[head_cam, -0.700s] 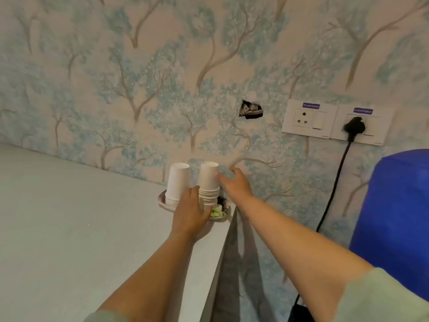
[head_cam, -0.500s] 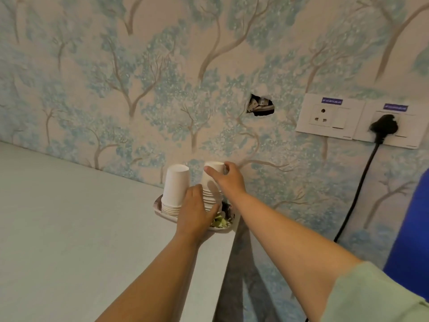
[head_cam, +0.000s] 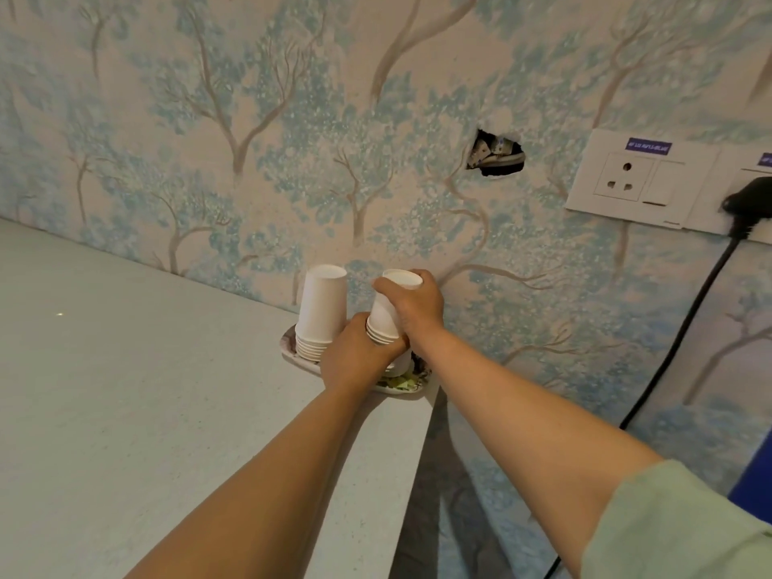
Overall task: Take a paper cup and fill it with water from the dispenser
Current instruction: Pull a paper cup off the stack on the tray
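Two stacks of upside-down white paper cups stand on a small patterned tray (head_cam: 292, 356) at the counter's far right corner. My right hand (head_cam: 413, 309) is wrapped around the top of the right cup stack (head_cam: 382, 315), tilting the upper cups. Around the base of that same stack my left hand (head_cam: 357, 357) is closed, holding the lower cups down. The left cup stack (head_cam: 321, 311) stands upright and untouched beside my left hand. A sliver of the blue water bottle (head_cam: 758, 465) of the dispenser shows at the right edge.
The pale counter (head_cam: 146, 390) runs along a wallpapered wall (head_cam: 250, 119) and ends at an edge just right of the tray. White sockets (head_cam: 626, 181) sit on the wall at right, with a black plug and cable (head_cam: 676, 340) hanging down. A ragged hole (head_cam: 497, 154) is in the wall.
My right hand has moved from beside the right stack onto its top and closed around it. The upper cups have lifted and tilted. The view has shifted left and closer.
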`<state>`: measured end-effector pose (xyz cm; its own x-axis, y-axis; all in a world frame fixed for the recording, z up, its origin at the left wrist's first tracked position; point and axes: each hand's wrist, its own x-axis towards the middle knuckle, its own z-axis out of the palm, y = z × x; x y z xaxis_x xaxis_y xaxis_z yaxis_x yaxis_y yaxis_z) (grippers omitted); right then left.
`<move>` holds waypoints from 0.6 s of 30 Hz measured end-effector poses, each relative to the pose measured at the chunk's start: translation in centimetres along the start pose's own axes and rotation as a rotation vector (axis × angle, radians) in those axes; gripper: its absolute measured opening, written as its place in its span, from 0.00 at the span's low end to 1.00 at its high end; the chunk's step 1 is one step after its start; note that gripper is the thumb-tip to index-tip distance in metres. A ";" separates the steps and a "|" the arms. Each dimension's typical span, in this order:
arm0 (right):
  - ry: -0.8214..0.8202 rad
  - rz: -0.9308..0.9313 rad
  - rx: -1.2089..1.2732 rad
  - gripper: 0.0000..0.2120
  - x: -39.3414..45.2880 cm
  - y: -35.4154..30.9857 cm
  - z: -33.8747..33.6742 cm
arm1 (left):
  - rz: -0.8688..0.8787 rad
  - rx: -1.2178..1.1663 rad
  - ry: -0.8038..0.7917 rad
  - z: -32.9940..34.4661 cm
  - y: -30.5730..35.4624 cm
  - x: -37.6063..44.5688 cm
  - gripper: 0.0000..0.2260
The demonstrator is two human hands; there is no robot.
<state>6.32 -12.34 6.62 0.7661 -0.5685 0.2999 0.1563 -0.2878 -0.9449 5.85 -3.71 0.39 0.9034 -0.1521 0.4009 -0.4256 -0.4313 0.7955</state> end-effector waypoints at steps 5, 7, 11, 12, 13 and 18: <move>-0.014 0.017 0.054 0.16 -0.4 -0.6 -0.8 | 0.019 -0.016 0.004 0.0 0.1 -0.1 0.28; -0.017 0.032 0.084 0.15 -0.5 -0.8 -1.0 | 0.026 -0.018 -0.004 0.0 0.0 -0.2 0.29; -0.018 0.100 0.146 0.17 -0.5 -1.0 -1.4 | 0.054 -0.007 -0.020 0.0 -0.1 -0.3 0.31; -0.019 0.130 0.171 0.19 -0.5 -0.9 -1.4 | 0.066 -0.006 -0.026 0.0 -0.1 -0.4 0.32; -0.023 0.164 0.192 0.22 -0.5 -0.8 -1.5 | 0.074 -0.012 -0.037 -0.1 -0.1 -0.5 0.33; -0.091 0.284 0.175 0.26 -1.3 -1.0 -1.1 | 0.037 0.005 -0.063 -0.3 -0.1 -0.6 0.29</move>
<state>4.46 -12.17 7.27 0.8457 -0.5334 0.0164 0.0278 0.0133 -0.9995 5.37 -3.31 0.22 0.8885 -0.2240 0.4005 -0.4589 -0.4283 0.7784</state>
